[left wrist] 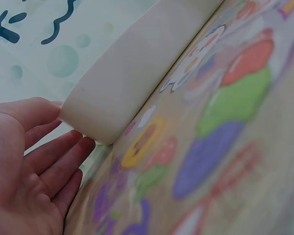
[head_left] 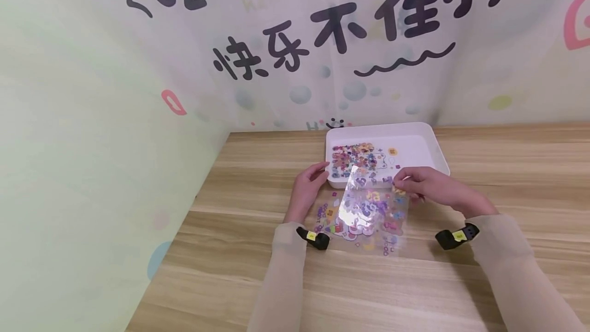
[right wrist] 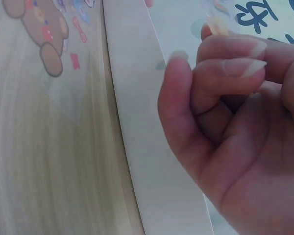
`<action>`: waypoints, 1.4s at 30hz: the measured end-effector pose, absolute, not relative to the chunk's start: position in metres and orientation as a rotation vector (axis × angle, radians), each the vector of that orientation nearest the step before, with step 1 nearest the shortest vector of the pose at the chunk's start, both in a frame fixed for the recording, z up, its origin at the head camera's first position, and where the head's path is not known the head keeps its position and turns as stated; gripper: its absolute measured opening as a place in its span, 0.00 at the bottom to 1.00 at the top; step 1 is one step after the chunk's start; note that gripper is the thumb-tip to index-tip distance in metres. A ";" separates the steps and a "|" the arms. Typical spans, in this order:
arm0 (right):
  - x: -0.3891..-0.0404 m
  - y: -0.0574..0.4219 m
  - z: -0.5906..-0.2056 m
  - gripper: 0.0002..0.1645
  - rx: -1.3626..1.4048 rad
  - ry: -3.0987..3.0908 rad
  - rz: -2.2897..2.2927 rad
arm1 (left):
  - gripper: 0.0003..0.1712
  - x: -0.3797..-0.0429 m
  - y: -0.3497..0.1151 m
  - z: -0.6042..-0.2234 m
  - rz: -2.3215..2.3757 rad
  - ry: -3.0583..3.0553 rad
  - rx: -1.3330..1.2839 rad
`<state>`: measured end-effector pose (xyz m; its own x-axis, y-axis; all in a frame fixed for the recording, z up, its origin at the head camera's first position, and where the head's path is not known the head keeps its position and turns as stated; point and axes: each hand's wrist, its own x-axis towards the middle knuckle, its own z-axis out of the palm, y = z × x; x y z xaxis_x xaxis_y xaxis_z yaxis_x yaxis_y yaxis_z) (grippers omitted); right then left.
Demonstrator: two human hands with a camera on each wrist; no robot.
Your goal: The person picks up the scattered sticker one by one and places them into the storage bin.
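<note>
My right hand (head_left: 426, 186) pinches the upper right corner of a clear sticker sheet (head_left: 357, 211), which hangs tilted and shiny in front of the tray. In the right wrist view, the fingers (right wrist: 230, 73) are curled, with a bit of the film at their tips. The left hand (head_left: 308, 188) rests its fairly straight fingertips at the near left corner of the white tray (head_left: 415, 147); its palm is bare in the left wrist view. Another printed clear sheet (left wrist: 225, 107), with colourful cartoon pictures, lies on the table below the held one.
Inside the tray, many small colourful stickers (head_left: 355, 158) cover the left part. The wood-grain table (head_left: 239, 250) meets a printed cloth backdrop (head_left: 299, 70) just behind the tray. A black band with a small camera (head_left: 313, 237) sits on each wrist.
</note>
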<state>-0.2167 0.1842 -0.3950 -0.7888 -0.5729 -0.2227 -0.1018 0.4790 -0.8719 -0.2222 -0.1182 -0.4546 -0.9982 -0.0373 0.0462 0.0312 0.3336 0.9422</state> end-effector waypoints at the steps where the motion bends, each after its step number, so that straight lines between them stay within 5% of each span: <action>1: -0.217 0.185 -0.395 0.19 -0.561 2.238 -1.277 | 0.17 -0.222 -0.118 -0.455 -1.782 -2.518 0.008; 42: -0.225 0.192 -0.395 0.29 -0.308 2.358 -1.625 | 0.18 -0.221 -0.119 -0.454 -1.782 -2.521 0.004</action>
